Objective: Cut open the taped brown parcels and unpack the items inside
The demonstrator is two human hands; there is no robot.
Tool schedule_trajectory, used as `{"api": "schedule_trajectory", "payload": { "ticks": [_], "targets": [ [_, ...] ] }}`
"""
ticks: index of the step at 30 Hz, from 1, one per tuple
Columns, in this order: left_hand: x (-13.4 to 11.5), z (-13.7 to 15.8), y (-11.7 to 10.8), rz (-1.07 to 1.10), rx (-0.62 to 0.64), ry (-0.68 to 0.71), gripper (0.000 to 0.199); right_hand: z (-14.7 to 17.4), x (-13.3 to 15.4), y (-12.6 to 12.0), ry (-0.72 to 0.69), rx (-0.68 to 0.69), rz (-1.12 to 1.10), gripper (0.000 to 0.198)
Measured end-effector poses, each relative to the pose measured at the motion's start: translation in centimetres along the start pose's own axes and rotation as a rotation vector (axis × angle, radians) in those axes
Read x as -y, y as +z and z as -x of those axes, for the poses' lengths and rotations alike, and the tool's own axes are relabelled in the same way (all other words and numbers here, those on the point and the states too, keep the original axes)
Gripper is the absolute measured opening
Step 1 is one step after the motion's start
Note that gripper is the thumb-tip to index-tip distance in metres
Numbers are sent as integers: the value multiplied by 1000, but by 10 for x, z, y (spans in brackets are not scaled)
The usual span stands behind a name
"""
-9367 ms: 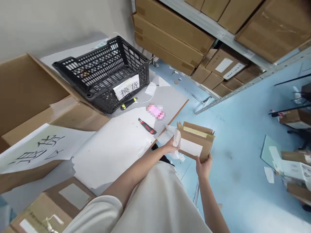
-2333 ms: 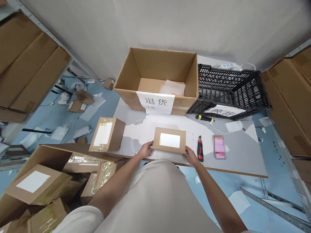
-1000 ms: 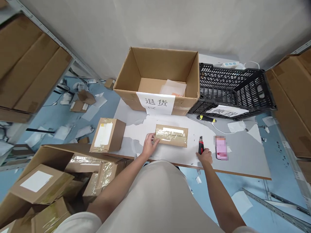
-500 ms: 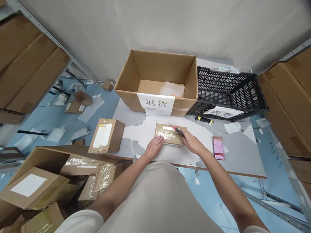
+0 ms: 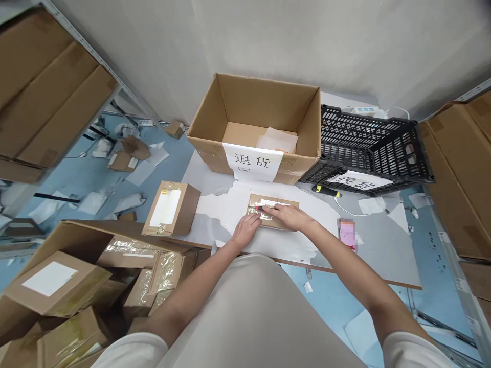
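A small taped cardboard box (image 5: 254,198) with a white label lies on the paper-covered table. My left hand (image 5: 246,229) grips its near left edge, fingers together on the top. In my right hand (image 5: 290,216) is a dark box cutter (image 5: 259,208) with a red tip. The right hand reaches across the box top, one finger along the tool, and the red tip sits over the clear tape at the left end. Whether the blade touches the tape is hidden. A larger labelled carton (image 5: 172,207) stands on the table to the left.
Behind the work is a big open box (image 5: 207,159) with paper inside, beside a black plastic crate (image 5: 383,148). A black-and-yellow knife (image 5: 326,190) and a phone (image 5: 347,234) lie to the right. At lower left, a large bin (image 5: 76,225) holds several parcels.
My right hand and the box cutter have moved left across the box top, toward my left hand. My left hand stays on the box. The view has shifted slightly.
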State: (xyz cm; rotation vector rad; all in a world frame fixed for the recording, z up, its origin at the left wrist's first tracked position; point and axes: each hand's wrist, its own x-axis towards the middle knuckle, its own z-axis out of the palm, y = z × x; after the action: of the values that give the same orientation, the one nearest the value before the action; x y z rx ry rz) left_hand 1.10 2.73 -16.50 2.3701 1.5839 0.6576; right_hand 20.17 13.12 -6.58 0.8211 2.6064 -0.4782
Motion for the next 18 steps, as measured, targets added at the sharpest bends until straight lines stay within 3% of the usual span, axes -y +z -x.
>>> {"api": "schedule_trajectory", "payload": {
  "ticks": [8,18],
  "targets": [
    [2,3,2,18,24,-17,22,17,-10,3,67,27,61,69],
    [1,5,7,-51,33,-41,23,114,-70,13,209,63,122,78]
  ]
}}
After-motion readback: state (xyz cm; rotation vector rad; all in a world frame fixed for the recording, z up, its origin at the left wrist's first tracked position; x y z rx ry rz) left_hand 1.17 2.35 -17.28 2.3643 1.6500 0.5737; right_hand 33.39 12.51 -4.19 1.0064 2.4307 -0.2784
